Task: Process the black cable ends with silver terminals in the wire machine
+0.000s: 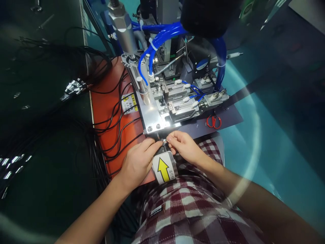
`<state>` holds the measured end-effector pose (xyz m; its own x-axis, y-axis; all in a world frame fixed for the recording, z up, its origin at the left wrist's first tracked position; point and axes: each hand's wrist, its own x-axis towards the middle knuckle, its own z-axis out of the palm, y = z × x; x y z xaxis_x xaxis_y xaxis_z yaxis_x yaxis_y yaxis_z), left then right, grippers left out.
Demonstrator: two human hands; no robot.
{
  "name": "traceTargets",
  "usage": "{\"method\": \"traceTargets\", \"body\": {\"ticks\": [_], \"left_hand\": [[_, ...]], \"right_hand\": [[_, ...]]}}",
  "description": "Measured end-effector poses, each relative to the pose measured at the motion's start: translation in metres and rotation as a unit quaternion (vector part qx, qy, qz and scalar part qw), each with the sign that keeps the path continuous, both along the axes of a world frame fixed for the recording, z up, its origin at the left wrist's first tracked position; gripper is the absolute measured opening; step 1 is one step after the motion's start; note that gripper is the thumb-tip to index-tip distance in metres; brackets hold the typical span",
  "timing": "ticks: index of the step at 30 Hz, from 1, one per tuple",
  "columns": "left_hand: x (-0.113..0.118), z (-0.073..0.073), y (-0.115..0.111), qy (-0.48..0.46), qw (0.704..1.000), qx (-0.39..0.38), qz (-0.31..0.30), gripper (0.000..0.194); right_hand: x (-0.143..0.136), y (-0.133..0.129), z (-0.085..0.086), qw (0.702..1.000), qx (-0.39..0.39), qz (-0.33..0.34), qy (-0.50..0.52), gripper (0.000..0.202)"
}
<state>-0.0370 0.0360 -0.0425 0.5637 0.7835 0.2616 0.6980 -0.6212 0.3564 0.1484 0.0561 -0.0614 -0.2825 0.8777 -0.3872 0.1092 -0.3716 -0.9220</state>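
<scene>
My left hand point(139, 158) is closed at the front edge of a metal bench machine point(152, 117), its thumb tip against a small shiny metal piece point(164, 141). From the other side, my right hand point(184, 146) pinches the same piece between thumb and forefinger. The piece is too small to name exactly, and my fingers cover part of it. Just below the fingertips is a white plate with a yellow arrow point(164, 168) pointing towards the machine. Thin black cables point(119, 135) run across the orange-red board point(101, 105) to the left of my left hand.
Blue air hoses point(165, 35) arch over the machine's metal slides and cylinders. Red-handled scissors point(214, 122) lie on the dark surface to the right. Bundled black cables with shiny metal ends point(74, 87) lie at the left. A warning label point(130, 103) sits beside the machine.
</scene>
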Motion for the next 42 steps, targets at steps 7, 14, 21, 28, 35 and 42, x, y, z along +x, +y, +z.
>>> {"method": "traceTargets", "body": {"ticks": [7,14,21,28,35,42], "left_hand": [[0.001,-0.002,0.001,-0.008,1.000,0.013,-0.002,0.028],[0.001,-0.002,0.000,-0.008,1.000,0.009,-0.005,0.028],[0.002,-0.002,0.000,-0.014,1.000,0.003,0.000,0.026],[0.003,0.003,-0.001,0.024,0.999,0.022,0.006,0.028],[0.012,0.012,-0.012,0.155,0.985,0.028,0.065,0.031],[0.008,0.003,-0.013,0.060,0.994,-0.059,0.067,0.036]], "right_hand": [[0.000,0.002,0.000,1.000,-0.014,0.001,0.005,0.023],[0.000,0.005,-0.001,0.996,-0.058,0.002,0.071,0.027],[0.000,0.004,-0.001,0.996,-0.057,-0.007,0.075,0.029],[0.000,0.005,0.000,0.997,-0.051,-0.002,0.064,0.028],[0.001,-0.001,-0.006,0.992,-0.070,-0.024,0.098,0.031],[0.004,-0.005,-0.008,0.999,0.007,-0.011,0.047,0.021]]}}
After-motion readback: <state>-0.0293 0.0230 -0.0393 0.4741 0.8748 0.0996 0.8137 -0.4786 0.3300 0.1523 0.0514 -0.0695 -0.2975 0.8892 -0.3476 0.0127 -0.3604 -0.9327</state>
